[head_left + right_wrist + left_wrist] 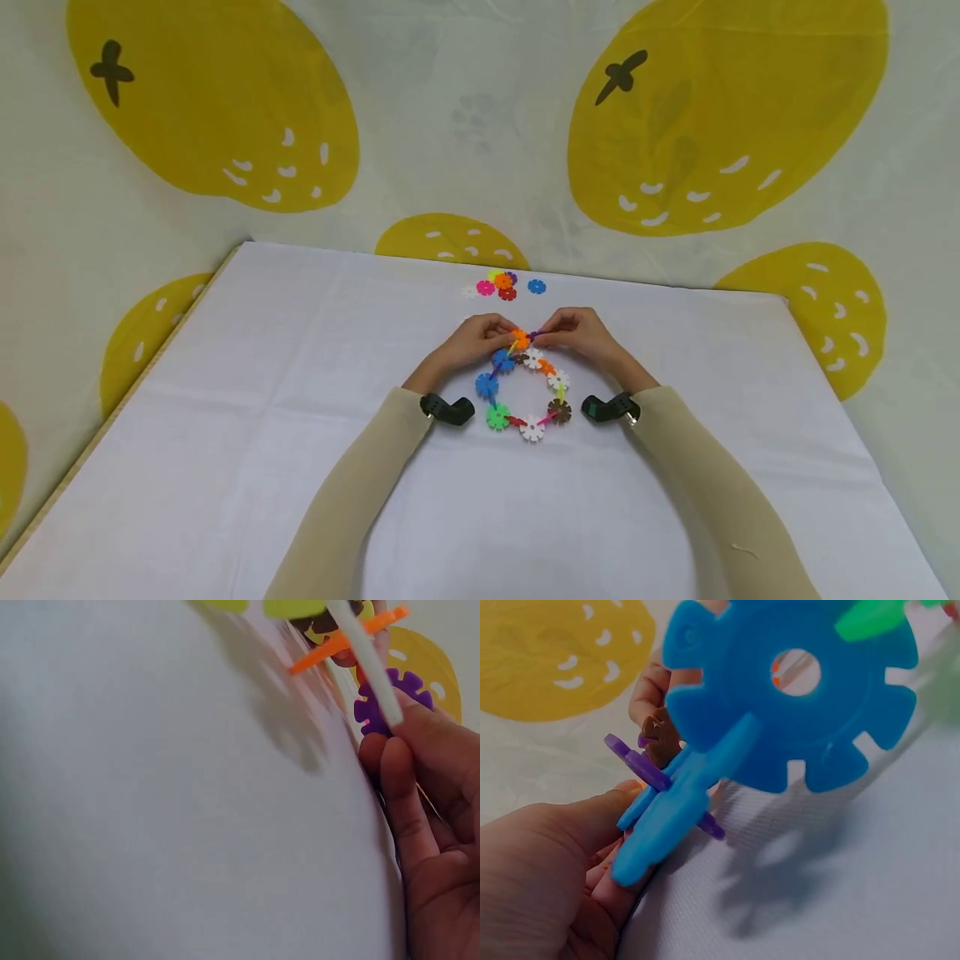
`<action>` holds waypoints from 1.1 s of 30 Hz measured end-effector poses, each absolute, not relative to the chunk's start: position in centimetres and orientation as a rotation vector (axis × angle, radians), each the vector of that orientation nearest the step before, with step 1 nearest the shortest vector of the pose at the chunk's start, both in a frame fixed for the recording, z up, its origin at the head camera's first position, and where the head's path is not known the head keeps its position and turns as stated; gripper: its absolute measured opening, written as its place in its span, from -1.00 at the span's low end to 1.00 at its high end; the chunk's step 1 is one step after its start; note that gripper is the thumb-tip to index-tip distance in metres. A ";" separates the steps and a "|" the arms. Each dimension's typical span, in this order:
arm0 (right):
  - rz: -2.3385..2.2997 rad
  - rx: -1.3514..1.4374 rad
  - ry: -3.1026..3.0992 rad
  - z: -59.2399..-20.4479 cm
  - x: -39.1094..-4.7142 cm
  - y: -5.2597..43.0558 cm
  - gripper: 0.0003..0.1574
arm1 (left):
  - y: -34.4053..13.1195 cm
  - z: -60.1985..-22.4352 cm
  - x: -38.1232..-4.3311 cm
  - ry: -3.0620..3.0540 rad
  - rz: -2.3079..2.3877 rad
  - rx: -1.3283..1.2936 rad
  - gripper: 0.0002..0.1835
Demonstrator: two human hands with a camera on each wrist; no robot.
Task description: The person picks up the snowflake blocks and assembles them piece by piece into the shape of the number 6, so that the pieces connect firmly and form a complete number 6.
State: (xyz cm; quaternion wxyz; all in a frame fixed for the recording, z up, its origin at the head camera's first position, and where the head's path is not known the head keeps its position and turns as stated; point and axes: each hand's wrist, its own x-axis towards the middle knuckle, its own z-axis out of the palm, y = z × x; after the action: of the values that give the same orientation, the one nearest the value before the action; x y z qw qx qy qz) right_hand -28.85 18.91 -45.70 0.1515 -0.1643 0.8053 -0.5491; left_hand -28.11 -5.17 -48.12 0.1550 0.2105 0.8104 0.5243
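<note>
A ring-shaped chain of notched flower discs [498, 417], slotted into one another in several colours, hangs between the hands in the head view. My left hand [480, 337] pinches an orange disc [521, 339] at the ring's far side. Facing it, my right hand [581, 333] grips a purple disc [371, 712] between thumb and fingers, right at the orange one's edge. Close to the left wrist camera, a big blue disc [742, 697] and linked pieces partly cover that hand's fingertips. In the right wrist view a white disc [367, 664], edge-on, overlaps the purple disc.
Beyond the hands lies a small group of loose discs: pink [485, 287], orange [503, 282], red [507, 294] and others. A blue disc [537, 287] sits apart to their right. White cloth [225, 467] covers the table, with a fruit-patterned curtain [465, 108] behind.
</note>
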 end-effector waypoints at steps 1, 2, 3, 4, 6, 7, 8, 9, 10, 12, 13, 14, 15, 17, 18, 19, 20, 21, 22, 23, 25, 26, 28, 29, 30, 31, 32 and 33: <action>-1.578 -0.482 2.318 -45.4 -28.6 18.7 -0.79 | -5.2 -48.1 -28.2 2.326 1.502 0.598 -0.69; -1.585 -0.499 2.321 -45.2 -28.4 18.6 -0.79 | -5.2 -48.1 -28.2 2.329 1.505 0.594 -0.70; -1.594 -0.515 2.323 -45.0 -28.3 18.4 -0.79 | -5.2 -48.1 -28.2 2.332 1.507 0.589 -0.70; -1.606 -0.527 2.321 -44.9 -28.3 18.2 -0.79 | -5.3 -48.1 -28.2 2.331 1.516 0.577 -0.71; -1.633 -0.547 2.315 -44.9 -28.2 17.8 -0.79 | -5.4 -48.1 -28.2 2.327 1.536 0.560 -0.71; -1.643 -0.547 2.313 -45.0 -28.3 17.7 -0.80 | -5.4 -48.0 -28.2 2.322 1.545 0.553 -0.71; -1.650 -0.547 2.311 -45.1 -28.4 17.7 -0.80 | -5.5 -48.0 -28.3 2.316 1.555 0.548 -0.71; -1.651 -0.548 2.316 -45.5 -28.7 17.7 -0.80 | -5.5 -48.0 -28.3 2.308 1.564 0.540 -0.71; -1.652 -0.541 2.316 -45.9 -29.0 17.8 -0.79 | -5.5 -48.0 -28.3 2.301 1.572 0.538 -0.71; -1.643 -0.538 2.318 -46.6 -29.5 18.0 -0.79 | -5.4 -47.9 -28.2 2.287 1.577 0.549 -0.69; -1.631 -0.543 2.322 -46.9 -29.7 18.1 -0.78 | -5.3 -47.9 -28.2 2.284 1.576 0.561 -0.69; -1.619 -0.554 2.328 -47.1 -29.8 18.2 -0.77 | -5.3 -47.8 -28.1 2.282 1.574 0.572 -0.68; -1.606 -0.566 2.330 -47.2 -29.9 18.3 -0.77 | -5.3 -47.8 -28.1 2.281 1.569 0.582 -0.68; -1.580 -0.582 2.334 -47.0 -29.8 18.4 -0.77 | -5.2 -47.8 -28.0 2.284 1.560 0.602 -0.68; -1.561 -0.590 2.346 -46.9 -29.8 18.5 -0.77 | -5.2 -47.8 -28.0 2.288 1.555 0.606 -0.69; -1.539 -0.592 2.365 -46.7 -29.8 18.6 -0.78 | -5.1 -47.8 -28.0 2.293 1.550 0.607 -0.69; -1.526 -0.587 2.380 -46.6 -29.9 18.7 -0.79 | -5.2 -47.7 -28.0 2.299 1.546 0.606 -0.69; -1.516 -0.576 2.395 -46.5 -29.9 18.9 -0.80 | -5.2 -47.7 -28.0 2.304 1.544 0.607 -0.69; -1.507 -0.562 2.416 -46.4 -30.0 19.0 -0.80 | -5.2 -47.7 -28.0 2.310 1.541 0.607 -0.69; -1.496 -0.547 2.440 -46.3 -30.1 19.1 -0.80 | -5.2 -47.7 -28.0 2.313 1.538 0.605 -0.69; -1.492 -0.498 2.474 -46.1 -30.3 19.2 -0.79 | -5.2 -47.7 -27.9 2.321 1.531 0.606 -0.69; -1.492 -0.475 2.490 -46.1 -30.4 19.3 -0.78 | -5.2 -47.7 -28.0 2.322 1.530 0.608 -0.69; -1.494 -0.434 2.515 -46.0 -30.8 19.3 -0.75 | -5.2 -47.8 -28.0 2.318 1.532 0.621 -0.69; -1.498 -0.415 2.523 -45.9 -30.9 19.3 -0.73 | -5.2 -47.8 -28.0 2.315 1.534 0.629 -0.69; -1.502 -0.394 2.530 -45.9 -31.1 19.3 -0.72 | -5.2 -47.8 -28.0 2.313 1.533 0.639 -0.69; -1.502 -0.381 2.537 -45.8 -31.3 19.2 -0.71 | -5.2 -47.9 -28.1 2.312 1.533 0.647 -0.69; -1.503 -0.373 2.542 -45.8 -31.5 19.2 -0.71 | -5.3 -47.9 -28.1 2.309 1.534 0.654 -0.69; -1.508 -0.365 2.544 -45.8 -31.7 19.1 -0.70 | -5.3 -47.9 -28.1 2.308 1.532 0.660 -0.69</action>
State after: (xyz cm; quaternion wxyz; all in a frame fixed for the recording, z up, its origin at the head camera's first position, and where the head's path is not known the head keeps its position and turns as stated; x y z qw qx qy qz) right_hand -31.69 19.09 -45.80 0.0810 -0.1222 0.8509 -0.5045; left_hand -28.09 -5.31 -47.93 0.1463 0.2294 0.8017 0.5323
